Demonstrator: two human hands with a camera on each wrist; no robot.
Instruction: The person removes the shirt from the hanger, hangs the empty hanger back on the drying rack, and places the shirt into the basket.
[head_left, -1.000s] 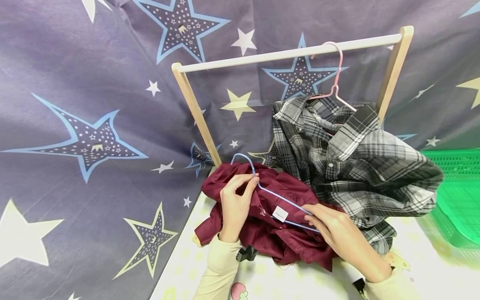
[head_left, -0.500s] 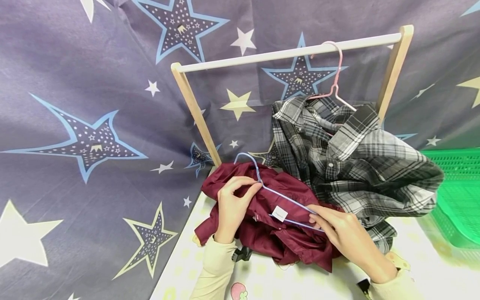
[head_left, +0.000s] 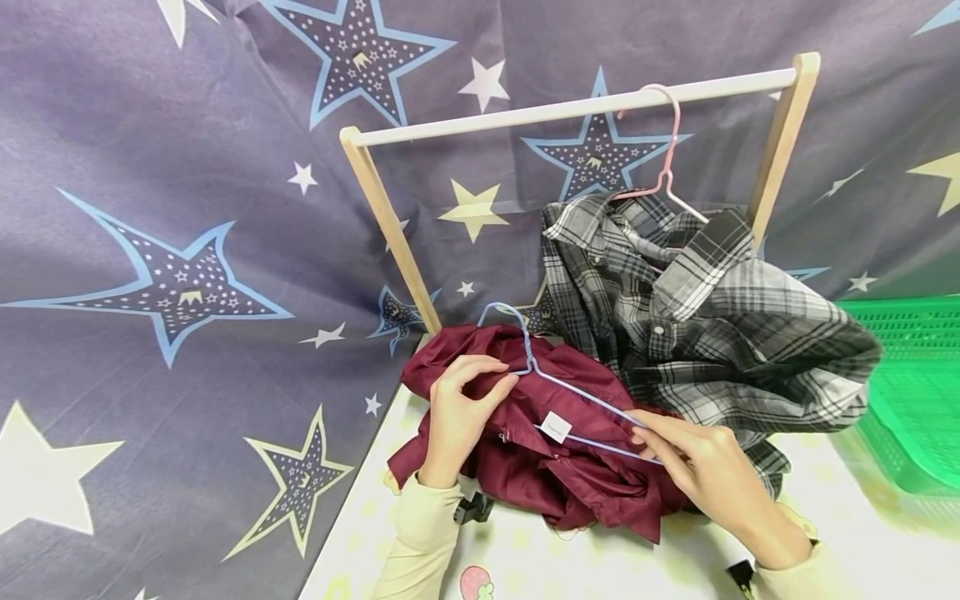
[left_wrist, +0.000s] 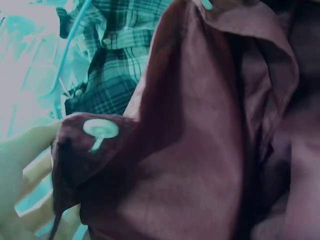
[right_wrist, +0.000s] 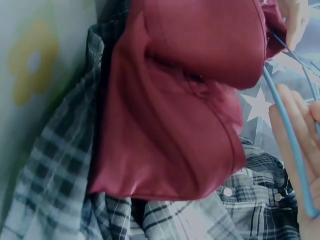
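Note:
A maroon shirt (head_left: 570, 475) lies crumpled on the table in front of the wooden rack. A light blue wire hanger (head_left: 570, 392) lies on it, hook pointing up and back. My left hand (head_left: 480, 385) pinches the maroon fabric by the hanger's neck. In the left wrist view its fingers (left_wrist: 22, 165) grip a fold of the shirt (left_wrist: 190, 150) beside a button. My right hand (head_left: 660, 446) holds the hanger's right end. In the right wrist view the blue wire (right_wrist: 287, 135) runs along the fingers (right_wrist: 300, 150), next to the maroon cloth (right_wrist: 185, 100).
A grey plaid shirt (head_left: 720, 333) hangs on a pink hanger (head_left: 667, 158) from the rack's white rail (head_left: 525, 112), draping onto the table. A green plastic basket (head_left: 915, 392) stands at the right. A star-patterned cloth (head_left: 187, 275) covers the back and left.
The blue hanger has slid to the right across the maroon shirt, and my right hand has moved right with it. My left hand has stayed on the fabric by the neck.

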